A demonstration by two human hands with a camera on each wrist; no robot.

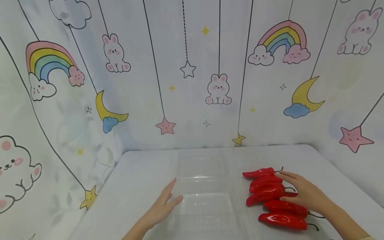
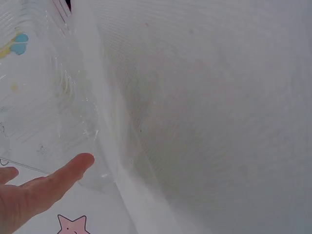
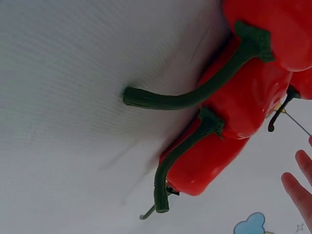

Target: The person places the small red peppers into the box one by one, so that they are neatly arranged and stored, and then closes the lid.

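Note:
Several red peppers [image 1: 282,221] with green stems lie in a rough column on the right side of the white table. My right hand [image 1: 304,193] is over the stem ends of the upper ones, its fingers spread and pointing left. In the right wrist view its fingertips [image 3: 296,187] show at the right edge, apart from the large red peppers [image 3: 204,163]. A clear plastic container [image 1: 207,186] lies at the middle of the table. Beside its left edge is my left hand [image 1: 160,208], thumb and fingers extended, holding nothing. The left wrist view shows the clear plastic [image 2: 58,102] beyond the fingers.
The white tabletop [image 1: 135,176] has rounded far corners. Behind it and along the left and right stands a white cloth backdrop [image 1: 192,110] printed with rabbits, rainbows, moons and stars.

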